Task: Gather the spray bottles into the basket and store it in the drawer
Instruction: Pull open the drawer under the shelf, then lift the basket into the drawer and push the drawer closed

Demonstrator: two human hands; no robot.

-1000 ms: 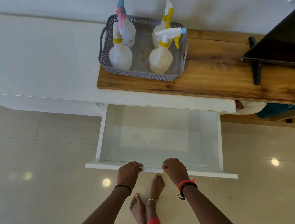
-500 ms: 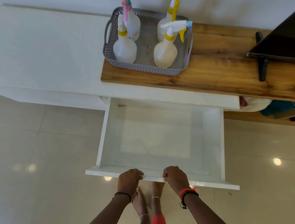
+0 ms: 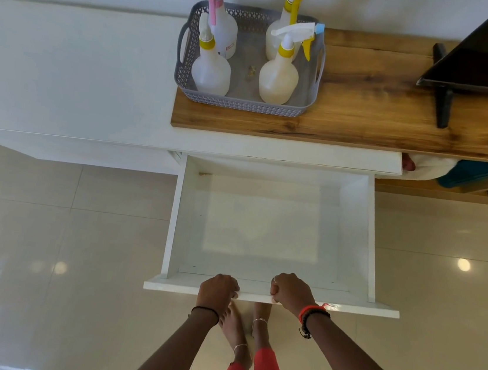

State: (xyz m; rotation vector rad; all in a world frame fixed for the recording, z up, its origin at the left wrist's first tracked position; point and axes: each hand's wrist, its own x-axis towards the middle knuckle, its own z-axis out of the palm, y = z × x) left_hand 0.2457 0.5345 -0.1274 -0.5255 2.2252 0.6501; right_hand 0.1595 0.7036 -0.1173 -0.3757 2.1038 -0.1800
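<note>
step: drawer (image 3: 261,233) pulled open | both hands — left hand (image 3: 217,289), right hand (image 3: 291,290) — curled closed over front edge | basket (image 3: 243,103) with four spray bottles (image 3: 277,78) on table, well apart | tip: pull evenly, both sides

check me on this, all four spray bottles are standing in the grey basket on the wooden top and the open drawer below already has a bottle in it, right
Not quite. The head view shows the open drawer holding nothing. The rest stands: four spray bottles upright in the grey basket on the wooden top.
</note>
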